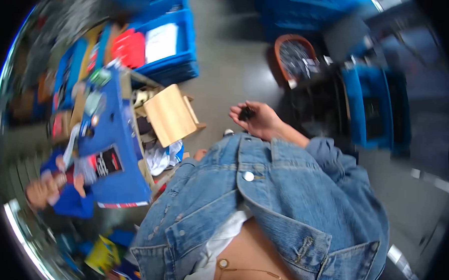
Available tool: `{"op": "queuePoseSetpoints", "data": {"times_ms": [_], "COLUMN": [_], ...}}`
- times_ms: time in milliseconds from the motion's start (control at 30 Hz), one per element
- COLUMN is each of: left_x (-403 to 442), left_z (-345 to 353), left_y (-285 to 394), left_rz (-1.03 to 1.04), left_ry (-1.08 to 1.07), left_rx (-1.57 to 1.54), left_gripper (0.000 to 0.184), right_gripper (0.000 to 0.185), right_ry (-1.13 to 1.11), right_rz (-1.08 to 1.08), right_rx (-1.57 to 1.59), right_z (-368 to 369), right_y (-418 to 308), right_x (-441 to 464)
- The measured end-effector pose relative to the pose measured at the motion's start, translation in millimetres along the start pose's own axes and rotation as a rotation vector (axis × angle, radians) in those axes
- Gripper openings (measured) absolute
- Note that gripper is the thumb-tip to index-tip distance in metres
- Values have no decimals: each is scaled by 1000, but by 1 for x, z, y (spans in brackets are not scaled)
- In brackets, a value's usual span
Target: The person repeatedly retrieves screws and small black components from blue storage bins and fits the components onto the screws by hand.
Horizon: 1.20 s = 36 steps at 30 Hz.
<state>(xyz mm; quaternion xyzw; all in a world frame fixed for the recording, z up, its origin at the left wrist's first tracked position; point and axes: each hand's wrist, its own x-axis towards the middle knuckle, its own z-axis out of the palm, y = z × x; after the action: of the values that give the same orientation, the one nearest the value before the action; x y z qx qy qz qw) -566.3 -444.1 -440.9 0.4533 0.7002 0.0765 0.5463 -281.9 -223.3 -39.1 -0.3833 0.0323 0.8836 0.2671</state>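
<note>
My right hand (264,123) is held palm up in front of my waist, fingers slightly curled. It cradles a small clump of black pieces (246,113), too blurred to name their kind. Only a sliver of my left hand (200,154) shows past the left sleeve of my denim jacket (283,177). Its fingers are hidden. Closest to that hand are a wooden stool (170,114) and some white and blue cloth or bags (159,159).
On the left, a blue-topped workbench (128,161) bears assorted items; another person (74,188) in blue sits beyond it. Blue crates (189,36) stand ahead. At the right are an orange-rimmed basin (277,49) of dark pieces and more blue bins (354,105).
</note>
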Motion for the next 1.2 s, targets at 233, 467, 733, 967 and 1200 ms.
{"op": "queuePoseSetpoints", "data": {"times_ms": [233,467,733,967,1200], "left_x": [62,105,86,37,79], "left_z": [-44,-63,30,89,133], "left_y": [38,169,442,725,806], "left_rz": [59,19,593,1027,962], "left_ry": [-120,-72,-17,28,89], "left_rx": [104,185,347,537,1144], "left_gripper": [45,44,39,73,76], "right_gripper": [28,28,17,63,54], "right_ry": [183,44,241,596,526], "right_rz": [-284,-568,-1282,-1169,-1374], "right_rx": [328,723,401,-96,-268], "right_z": [-51,-154,-233,-274,-278], "right_y": [-35,-123,-351,-514,-430], "right_x": [-54,-127,-228,-126,-237]}}
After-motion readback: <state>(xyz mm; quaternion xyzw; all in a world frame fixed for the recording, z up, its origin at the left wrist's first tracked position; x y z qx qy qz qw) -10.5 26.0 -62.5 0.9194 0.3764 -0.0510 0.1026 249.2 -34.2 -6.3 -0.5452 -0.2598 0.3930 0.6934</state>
